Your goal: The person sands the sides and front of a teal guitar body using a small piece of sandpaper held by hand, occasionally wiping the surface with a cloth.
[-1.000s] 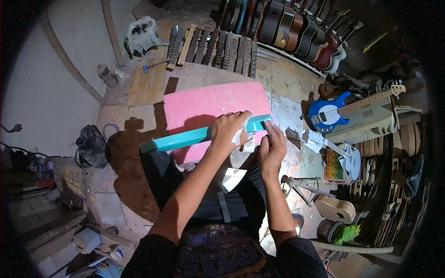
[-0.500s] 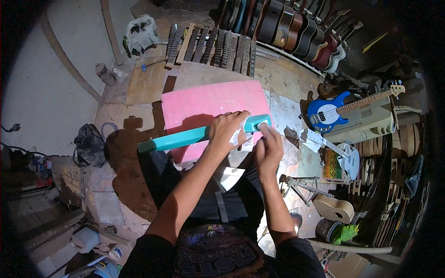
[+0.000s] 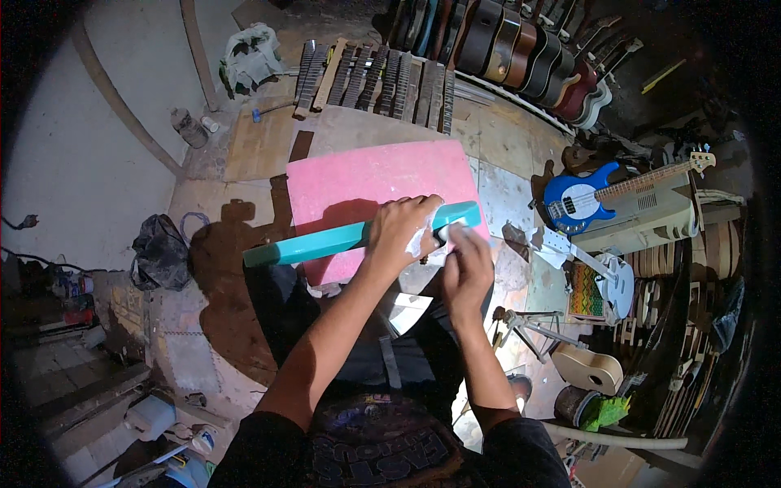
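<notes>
One crumpled black plastic bag [image 3: 160,254] is seen at the left. Next, a long, smooth teal bar [image 3: 313,246] is held slantwise over a flat, matte pink slab [image 3: 382,169], its right half wrapped by the white-smeared left hand [image 3: 404,228]. Near the bar's right end, a small white pad [image 3: 453,228] is pinched by the right hand [image 3: 469,264]; beyond, a glossy blue bass guitar [image 3: 579,198] is seen.
</notes>
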